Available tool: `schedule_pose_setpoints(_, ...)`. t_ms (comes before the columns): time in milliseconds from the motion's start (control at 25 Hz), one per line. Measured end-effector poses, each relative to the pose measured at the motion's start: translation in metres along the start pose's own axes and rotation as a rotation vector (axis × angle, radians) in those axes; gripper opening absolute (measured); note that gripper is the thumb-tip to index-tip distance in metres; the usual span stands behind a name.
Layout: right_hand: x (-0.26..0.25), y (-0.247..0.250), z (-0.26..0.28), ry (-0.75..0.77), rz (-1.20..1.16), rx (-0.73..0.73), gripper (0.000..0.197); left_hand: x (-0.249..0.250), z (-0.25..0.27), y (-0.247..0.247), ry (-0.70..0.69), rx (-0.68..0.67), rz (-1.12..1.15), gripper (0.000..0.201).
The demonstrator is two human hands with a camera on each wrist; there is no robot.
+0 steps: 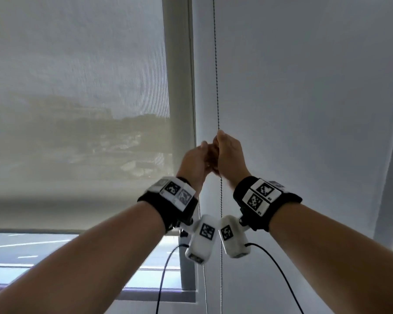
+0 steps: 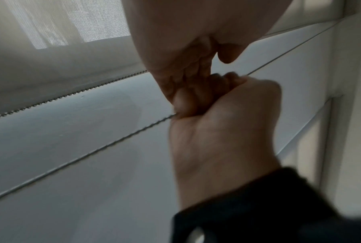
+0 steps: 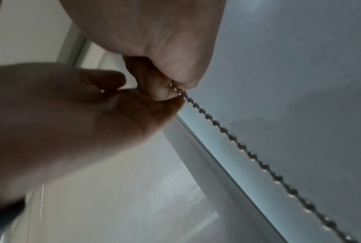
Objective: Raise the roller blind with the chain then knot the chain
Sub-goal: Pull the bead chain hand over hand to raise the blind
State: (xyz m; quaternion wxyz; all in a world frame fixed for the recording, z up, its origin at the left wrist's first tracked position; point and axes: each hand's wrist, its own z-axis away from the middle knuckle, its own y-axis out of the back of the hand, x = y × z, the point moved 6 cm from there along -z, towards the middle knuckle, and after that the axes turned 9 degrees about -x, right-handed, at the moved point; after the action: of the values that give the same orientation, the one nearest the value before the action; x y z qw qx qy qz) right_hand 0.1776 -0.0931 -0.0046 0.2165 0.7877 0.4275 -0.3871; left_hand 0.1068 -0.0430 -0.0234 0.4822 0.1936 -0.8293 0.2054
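The beige, see-through roller blind (image 1: pixel 77 109) covers most of the window, its bottom bar (image 1: pixel 55 225) hanging a little above the sill. The bead chain (image 1: pixel 217 87) hangs in two strands beside the window frame. My right hand (image 1: pixel 228 152) is a fist round the right strand (image 3: pixel 227 131), which is taut above and below it (image 2: pixel 92 152). My left hand (image 1: pixel 196 159) is against it at the same height, fingers curled on the left strand (image 2: pixel 71 96). In the wrist views the left hand (image 2: pixel 175 49) (image 3: pixel 60 115) and the right hand (image 2: pixel 217 131) (image 3: pixel 154 41) touch at the knuckles.
A plain white wall (image 1: pixel 304 109) fills the right side. The white window frame (image 1: pixel 182 87) runs upright just left of the chain. Bare glass (image 1: pixel 32 252) and the sill (image 1: pixel 159 295) show under the blind. Black cables (image 1: pixel 163 268) hang from both wrist cameras.
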Motion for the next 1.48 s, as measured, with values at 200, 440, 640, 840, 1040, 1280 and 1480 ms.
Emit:
schedule_pose_setpoints(200,0.037,-0.003,0.041,-0.148,-0.194,-0.042,0.04,0.024,-0.013,-0.018,-0.036,-0.02,0.059,0.041)
schedule_pose_setpoints(440,0.084,0.001,0.063,-0.146,-0.207,-0.076,0.04,0.005,-0.009,-0.028,-0.022,0.084,0.033,0.031)
schedule_pose_setpoints(640,0.072,0.016,0.05,-0.069,-0.169,-0.148,0.031,0.004,-0.005,-0.029,-0.009,0.098,0.042,0.032)
schedule_pose_setpoints(840,-0.002,0.033,0.008,0.068,0.03,-0.09,0.029,-0.017,0.013,-0.027,0.045,0.126,0.023,0.035)
schedule_pose_setpoints(1040,-0.053,0.008,-0.021,0.036,-0.048,-0.123,0.035,-0.052,0.025,-0.019,0.106,0.166,-0.028,0.042)
schedule_pose_setpoints(1280,-0.037,-0.008,-0.011,-0.076,-0.097,-0.108,0.041,-0.075,0.036,-0.002,0.175,0.08,-0.132,0.045)
schedule_pose_setpoints(1480,-0.014,-0.005,-0.002,-0.005,-0.086,-0.069,0.042,-0.047,0.02,0.011,0.13,0.064,0.162,0.027)
